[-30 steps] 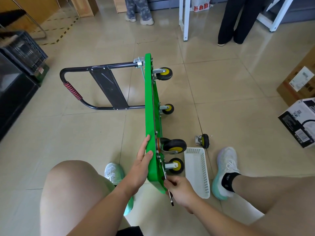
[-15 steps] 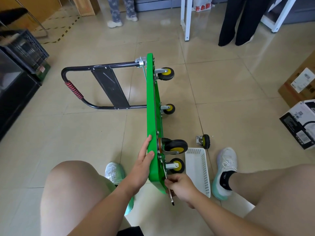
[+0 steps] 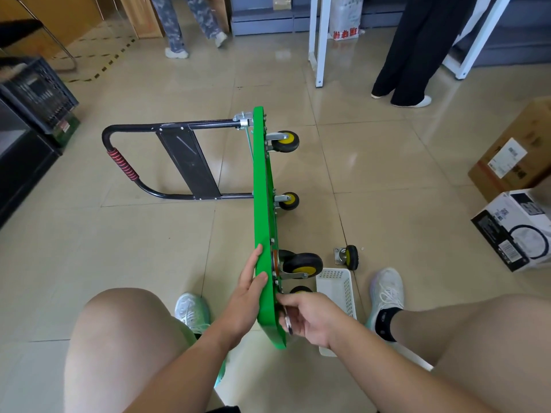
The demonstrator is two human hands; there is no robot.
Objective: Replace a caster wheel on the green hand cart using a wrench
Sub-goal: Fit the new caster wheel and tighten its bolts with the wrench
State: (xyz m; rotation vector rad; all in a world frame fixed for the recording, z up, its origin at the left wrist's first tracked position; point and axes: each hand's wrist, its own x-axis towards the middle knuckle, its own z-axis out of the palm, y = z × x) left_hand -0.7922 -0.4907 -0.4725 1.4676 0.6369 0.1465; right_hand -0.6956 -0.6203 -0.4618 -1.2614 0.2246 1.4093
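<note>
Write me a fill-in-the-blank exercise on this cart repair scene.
1. The right hand grips a silver metal ___ at the wheel side of the green metal hand cart.
2. The ribbed grip on the cart's black tubular handle is ___.
3. The white perforated plastic basket lies beside the person's ___ shoe.
Missing words: wrench; red; right.

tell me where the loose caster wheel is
The loose caster wheel lies on the floor, right of the green cart and just beyond the white basket, in the head view.
</note>
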